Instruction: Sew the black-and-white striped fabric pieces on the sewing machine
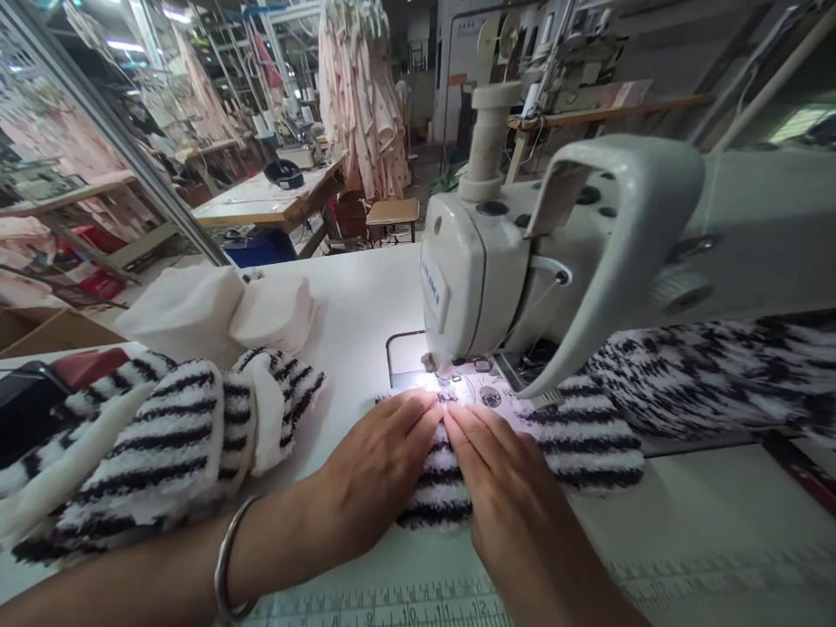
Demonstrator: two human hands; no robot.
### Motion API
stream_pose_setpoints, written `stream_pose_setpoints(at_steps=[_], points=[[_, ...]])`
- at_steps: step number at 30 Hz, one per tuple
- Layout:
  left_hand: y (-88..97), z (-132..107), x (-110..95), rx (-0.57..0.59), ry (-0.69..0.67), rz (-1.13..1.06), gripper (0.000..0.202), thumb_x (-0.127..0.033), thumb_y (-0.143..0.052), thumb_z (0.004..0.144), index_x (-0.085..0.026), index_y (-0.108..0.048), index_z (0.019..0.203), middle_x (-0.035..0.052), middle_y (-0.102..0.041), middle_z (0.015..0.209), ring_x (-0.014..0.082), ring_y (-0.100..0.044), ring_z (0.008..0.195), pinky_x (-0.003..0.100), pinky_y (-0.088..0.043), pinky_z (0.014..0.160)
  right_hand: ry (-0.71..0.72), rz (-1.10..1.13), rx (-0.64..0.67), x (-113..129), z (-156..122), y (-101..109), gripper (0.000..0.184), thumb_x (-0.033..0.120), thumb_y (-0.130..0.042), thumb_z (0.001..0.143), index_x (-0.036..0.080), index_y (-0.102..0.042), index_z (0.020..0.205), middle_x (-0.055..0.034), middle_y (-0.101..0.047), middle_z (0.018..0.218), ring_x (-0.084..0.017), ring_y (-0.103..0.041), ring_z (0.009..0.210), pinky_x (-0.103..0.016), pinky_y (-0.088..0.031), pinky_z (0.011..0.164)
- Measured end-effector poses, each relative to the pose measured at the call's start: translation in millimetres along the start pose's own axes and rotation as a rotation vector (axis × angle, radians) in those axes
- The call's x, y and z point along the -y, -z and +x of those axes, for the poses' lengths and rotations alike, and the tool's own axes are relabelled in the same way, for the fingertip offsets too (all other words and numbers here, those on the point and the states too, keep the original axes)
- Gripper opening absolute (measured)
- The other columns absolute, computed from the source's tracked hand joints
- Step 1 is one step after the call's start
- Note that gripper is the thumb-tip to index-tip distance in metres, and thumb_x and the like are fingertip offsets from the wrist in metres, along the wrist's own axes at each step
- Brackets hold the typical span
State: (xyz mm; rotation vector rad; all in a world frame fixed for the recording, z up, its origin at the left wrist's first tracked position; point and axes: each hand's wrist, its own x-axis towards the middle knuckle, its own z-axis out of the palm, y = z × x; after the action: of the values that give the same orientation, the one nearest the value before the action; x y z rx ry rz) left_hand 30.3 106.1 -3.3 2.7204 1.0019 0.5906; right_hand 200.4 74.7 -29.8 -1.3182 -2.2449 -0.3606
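Your left hand (pixel 372 470) and right hand (pixel 506 488) lie flat and open, gripping nothing, pressing striped terry fabric (pixel 434 488) near the table's (pixel 359 305) front edge by the sewing machine (pixel 470 279); fingertips (pixel 434 399) this close could get stitched if it runs.

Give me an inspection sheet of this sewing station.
surface: white sewing table, ruler scale along its front edge
job's things: black-and-white striped fuzzy fabric under the needle area of a Juki sewing machine
clutter: striped fabric pile, white fabric pieces, black object
grippers: left hand and right hand flat on the fabric, fingertips meeting
cables: nothing seen near the hands
surroundings: hanging pink garments, blue bin
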Motion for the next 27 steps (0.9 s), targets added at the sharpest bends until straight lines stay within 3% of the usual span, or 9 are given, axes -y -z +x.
stream_pose_setpoints(at_steps=[8,11,14,16,18,22,27], points=[[-1.5,3,1,-0.007,-0.029,0.061,0.033,-0.006,-0.036,0.093,-0.008,-0.043,0.126,0.0174,-0.055,0.123,0.0239,-0.051,0.119,0.043,-0.047,0.103,0.021,0.082,0.059,-9,-4,-3,0.051,-0.003,-0.026,0.083,0.007,-0.058,0.122,-0.0111,-0.061,0.124,-0.024,-0.051,0.117,-0.044,-0.049,0.092],[9.5,-1,-2,0.002,-0.043,0.029,0.033,-0.009,-0.038,0.094,-0.010,-0.044,0.127,0.0158,-0.054,0.126,0.0232,-0.050,0.121,0.042,-0.047,0.103,0.013,0.190,0.079,-16,-7,7,0.053,-0.004,-0.022,0.083,0.006,-0.056,0.123,-0.0123,-0.059,0.124,-0.021,-0.048,0.120,-0.041,-0.047,0.097],[28.5,-8,-5,-0.022,-0.002,-0.038,0.030,-0.013,-0.044,0.094,-0.016,-0.050,0.124,0.0099,-0.058,0.122,0.0180,-0.056,0.113,0.033,-0.051,0.098,0.003,0.221,0.067,-17,-22,26,0.053,-0.006,-0.027,0.081,0.007,-0.055,0.124,-0.0104,-0.058,0.124,-0.017,-0.046,0.121,-0.035,-0.044,0.101],[39.6,-12,-6,-0.006,-0.003,-0.079,0.026,-0.014,-0.047,0.094,-0.018,-0.056,0.118,0.0065,-0.061,0.117,0.0146,-0.059,0.108,0.026,-0.052,0.094,0.032,0.152,0.101,-8,-37,37,0.054,-0.003,-0.030,0.081,0.009,-0.052,0.129,-0.0083,-0.056,0.129,-0.019,-0.044,0.124,-0.034,-0.044,0.100],[45.3,-14,-6,0.080,-0.054,-0.110,0.024,-0.013,-0.047,0.094,-0.017,-0.058,0.114,0.0062,-0.062,0.115,0.0140,-0.059,0.107,0.024,-0.051,0.093,0.052,0.077,0.130,7,-51,42,0.055,0.001,-0.031,0.083,0.013,-0.049,0.133,-0.0060,-0.053,0.134,-0.022,-0.045,0.124,-0.036,-0.046,0.096],[41.0,-17,-4,0.272,-0.175,-0.140,0.029,-0.006,-0.041,0.093,-0.012,-0.058,0.116,0.0104,-0.060,0.120,0.0171,-0.054,0.116,0.032,-0.045,0.104,0.034,0.007,0.140,36,-64,35,0.047,0.009,-0.033,0.088,0.015,-0.053,0.130,-0.0079,-0.056,0.132,-0.025,-0.051,0.119,-0.037,-0.048,0.088],[32.2,-17,2,0.255,-0.222,-0.142,0.030,-0.006,-0.042,0.091,-0.012,-0.055,0.117,0.0141,-0.059,0.122,0.0203,-0.052,0.120,0.039,-0.044,0.105,-0.024,-0.027,0.121,42,-59,24,0.045,0.010,-0.030,0.090,0.013,-0.058,0.125,-0.0090,-0.057,0.131,-0.026,-0.052,0.118,-0.038,-0.045,0.089]])
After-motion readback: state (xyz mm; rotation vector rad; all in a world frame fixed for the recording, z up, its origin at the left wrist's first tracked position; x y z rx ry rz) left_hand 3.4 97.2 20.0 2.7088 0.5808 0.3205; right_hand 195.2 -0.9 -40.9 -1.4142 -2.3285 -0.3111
